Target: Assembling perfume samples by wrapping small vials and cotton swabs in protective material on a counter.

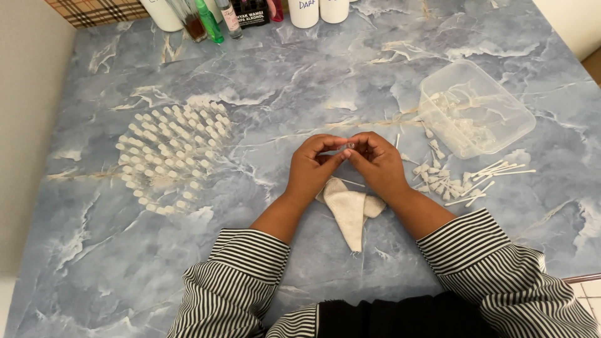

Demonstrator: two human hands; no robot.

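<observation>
Blue marble-patterned worktop [300,75] spreads under a person in striped sleeves, whose two hands meet at its middle over a crumpled white cloth [348,209]. The left hand [313,166] and right hand [375,161] are brought together fingertip to fingertip, both pinching a tiny clear piece [350,146] between them; what kind of piece it is cannot be told at this size.

To the person's left, a large cluster of small white-capped vials [169,153] stands upright in close rows, seemingly the finished lot. To the right, a clear plastic tub [494,122] lies tilted on its side with more small white parts inside, and a loose pile of white caps [438,178] and thin white sticks [494,175] lies just beside it, near the right hand. Judging by the two heaps, much of the work looks done, with a smaller share of loose parts left to be handled.

Along the far edge stand several bottles [210,19], green, brown and pink among them, and two white jars [319,11], well apart from the hands.
</observation>
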